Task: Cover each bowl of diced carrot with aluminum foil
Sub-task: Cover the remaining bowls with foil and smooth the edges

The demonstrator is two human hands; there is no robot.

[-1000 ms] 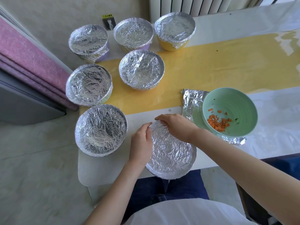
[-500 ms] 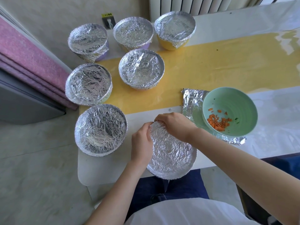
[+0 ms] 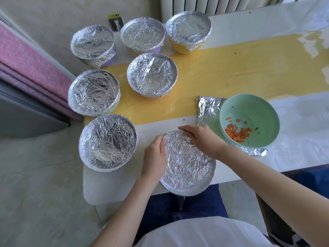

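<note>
Foil flap [image 3: 178,136] now flat on far rim of upright bowl [image 3: 188,168]; left hand [image 3: 154,155], right hand [image 3: 202,139] curled over it.

Pale floor [image 3: 35,193], white radiator [image 3: 204,5], pink mat [image 3: 26,65], yellow-striped table [image 3: 249,68].

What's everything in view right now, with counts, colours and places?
finished bowls: six, silver foil tops, left part of table
bowl being wrapped: one, silver foil, near table edge
open bowl: one, green, to its right, standing on the foil sheet
diced carrot: small heap, orange, inside open bowl
foil sheet: one, silver, under open bowl
table: one, white with yellow strip
radiator: one, white, behind table
mat: pink, far left
left hand: grips left rim of bowl being wrapped
right hand: curled over its far rim
</note>
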